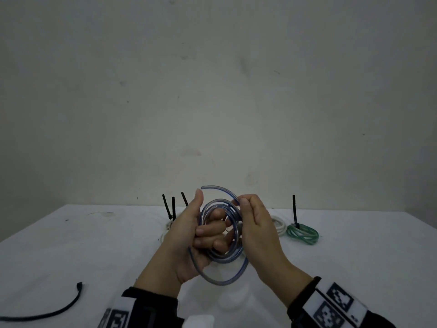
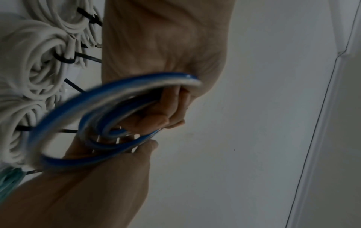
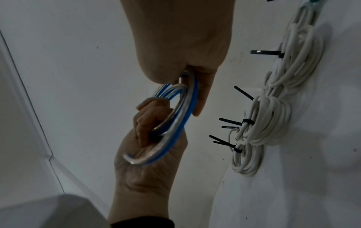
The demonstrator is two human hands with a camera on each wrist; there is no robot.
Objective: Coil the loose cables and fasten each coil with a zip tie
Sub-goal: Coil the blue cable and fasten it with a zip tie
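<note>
A blue translucent cable [image 1: 223, 259] is wound into several loops and held up above the white table [image 1: 94, 245]. My left hand [image 1: 189, 233] grips the coil with its fingers curled through the middle and its thumb upright. My right hand [image 1: 256, 229] pinches the loops at the coil's upper right, near the free end that arcs over the top. In the left wrist view the blue cable [image 2: 109, 91] runs under my left palm [image 2: 166, 46], with the right hand [image 2: 109, 177] below it. The right wrist view shows the blue cable [image 3: 181, 117] held between both hands. No zip tie is on this coil.
Several white cable coils [image 3: 273, 120] fastened with black zip ties lie in a row at the table's far side. A green tied coil [image 1: 302, 234] sits at the right end, its tie tail [image 1: 294, 209] upright. A loose black cable [image 1: 59, 308] lies at the near left.
</note>
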